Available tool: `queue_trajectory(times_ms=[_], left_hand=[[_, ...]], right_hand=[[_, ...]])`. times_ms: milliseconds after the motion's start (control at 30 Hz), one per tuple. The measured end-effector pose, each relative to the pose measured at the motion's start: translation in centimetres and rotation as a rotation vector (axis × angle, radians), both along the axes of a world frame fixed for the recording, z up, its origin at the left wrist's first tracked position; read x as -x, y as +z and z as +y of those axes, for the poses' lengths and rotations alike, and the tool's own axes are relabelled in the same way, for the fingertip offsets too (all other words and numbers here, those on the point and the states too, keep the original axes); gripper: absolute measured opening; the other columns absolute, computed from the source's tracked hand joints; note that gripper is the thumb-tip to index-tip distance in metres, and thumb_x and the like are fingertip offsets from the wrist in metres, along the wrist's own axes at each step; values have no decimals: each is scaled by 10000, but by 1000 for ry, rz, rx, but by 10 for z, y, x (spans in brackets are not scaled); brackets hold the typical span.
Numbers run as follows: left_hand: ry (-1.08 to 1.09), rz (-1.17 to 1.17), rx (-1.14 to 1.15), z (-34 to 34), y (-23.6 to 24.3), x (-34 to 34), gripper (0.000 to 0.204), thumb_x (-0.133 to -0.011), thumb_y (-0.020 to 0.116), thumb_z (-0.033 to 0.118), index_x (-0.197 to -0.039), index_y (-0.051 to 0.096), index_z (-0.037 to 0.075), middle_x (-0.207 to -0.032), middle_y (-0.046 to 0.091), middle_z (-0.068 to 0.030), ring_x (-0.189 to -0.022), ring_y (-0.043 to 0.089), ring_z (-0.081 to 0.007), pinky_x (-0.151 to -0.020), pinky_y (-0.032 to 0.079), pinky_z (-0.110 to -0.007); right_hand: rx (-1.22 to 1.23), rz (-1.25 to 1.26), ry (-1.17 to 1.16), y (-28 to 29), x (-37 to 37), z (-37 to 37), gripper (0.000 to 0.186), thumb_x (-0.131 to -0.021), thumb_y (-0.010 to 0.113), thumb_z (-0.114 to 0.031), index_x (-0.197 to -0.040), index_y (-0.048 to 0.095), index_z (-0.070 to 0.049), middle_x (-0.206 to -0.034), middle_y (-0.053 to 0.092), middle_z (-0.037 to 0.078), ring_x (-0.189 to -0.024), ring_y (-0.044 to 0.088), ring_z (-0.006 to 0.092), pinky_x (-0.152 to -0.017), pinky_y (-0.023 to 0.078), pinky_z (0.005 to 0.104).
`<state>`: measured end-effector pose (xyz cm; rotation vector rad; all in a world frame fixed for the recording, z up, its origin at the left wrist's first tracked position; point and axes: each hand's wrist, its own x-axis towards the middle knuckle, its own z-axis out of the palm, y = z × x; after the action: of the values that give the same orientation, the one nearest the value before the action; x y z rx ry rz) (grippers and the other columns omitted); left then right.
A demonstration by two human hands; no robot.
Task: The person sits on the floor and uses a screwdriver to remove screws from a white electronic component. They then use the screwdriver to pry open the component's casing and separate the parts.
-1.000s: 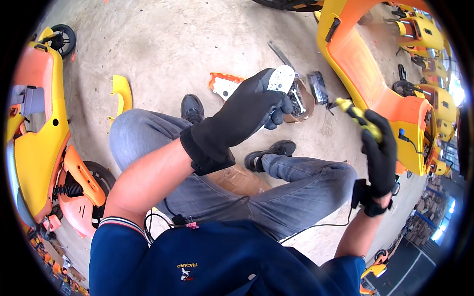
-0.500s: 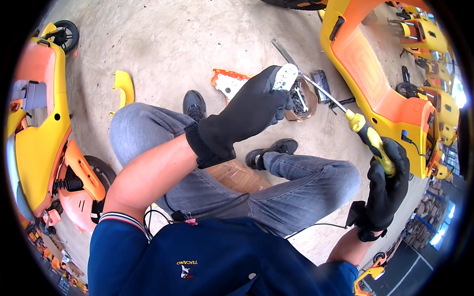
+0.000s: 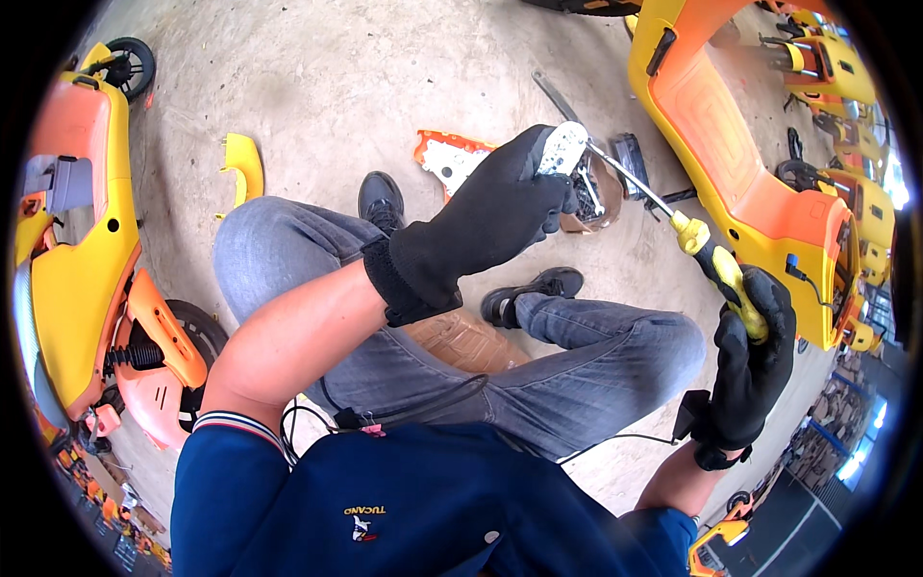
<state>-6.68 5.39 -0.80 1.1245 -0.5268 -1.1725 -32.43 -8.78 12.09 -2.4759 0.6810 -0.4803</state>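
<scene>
A black work glove covers my left hand (image 3: 500, 207), which pinches a small, rounded white part with dark specks (image 3: 563, 146). My right hand (image 3: 760, 332), gloved in black too, is wrapped round the grip of a screwdriver (image 3: 693, 234) with a yellow and black handle. Its shaft slants up to the left, and the tip ends at the right edge of the white part. Whether the tip touches the part or sits in a screw, I cannot tell. Below and behind the white part is an open cardboard box (image 3: 601, 219) of small hardware with a wrench (image 3: 593, 192) on top.
A yellow and orange scooter body (image 3: 760, 183) stands close on the right, another (image 3: 106, 212) on the left. On the floor lie an orange-and-white panel (image 3: 447, 163), a curved yellow piece (image 3: 246, 171), a metal bar (image 3: 553, 94) and a black part (image 3: 630, 159). Cables (image 3: 423, 409) cross my lap.
The white part and my left hand have shifted very slightly right within the picture. Both hands keep their grips, and the screwdriver stays pointed at the part.
</scene>
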Motion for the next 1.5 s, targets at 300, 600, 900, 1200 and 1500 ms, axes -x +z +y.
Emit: queue_trajectory(times_ms=[300,600,900,1200,1500], left_hand=[[-6,15,-6,-1,-2,0,560,-957,498,62,-1501,379,0,-928,632,-70,-693,530,-77,-602,455,-243],[-3,22,-7,-1,0,1,556,-960,524,61,-1494,385,-6,-924,629,-69,-689,525,-75,-590,445,-240],[25,-83,37,-1,-6,4,544,-977,540,80,-1491,384,-7,-924,624,-56,-696,516,-64,-591,447,-234],[33,-226,-4,3,-5,7,523,-982,547,105,-1479,411,14,-944,631,-51,-718,522,-61,-604,462,-222],[80,-376,8,4,-6,11,452,-1009,550,136,-1430,458,1,-937,629,-43,-736,543,-66,-636,480,-236]], right_hand=[[-15,-5,29,0,-2,1,407,-932,606,-26,-1338,595,-6,-1339,595,168,-1236,583,270,-1043,467,363],[-5,4,27,-1,-2,2,394,-939,585,12,-1333,591,0,-1326,593,155,-1197,591,245,-994,484,337],[20,43,-32,1,1,9,384,-972,592,-32,-1354,574,4,-1309,603,149,-1196,593,237,-991,482,334],[145,19,-41,-5,-12,18,419,-897,675,49,-1295,560,-14,-1240,598,153,-1160,599,256,-990,476,361],[538,137,103,0,-22,18,499,-780,777,81,-1232,613,-52,-1134,615,150,-1044,620,321,-880,512,392]])
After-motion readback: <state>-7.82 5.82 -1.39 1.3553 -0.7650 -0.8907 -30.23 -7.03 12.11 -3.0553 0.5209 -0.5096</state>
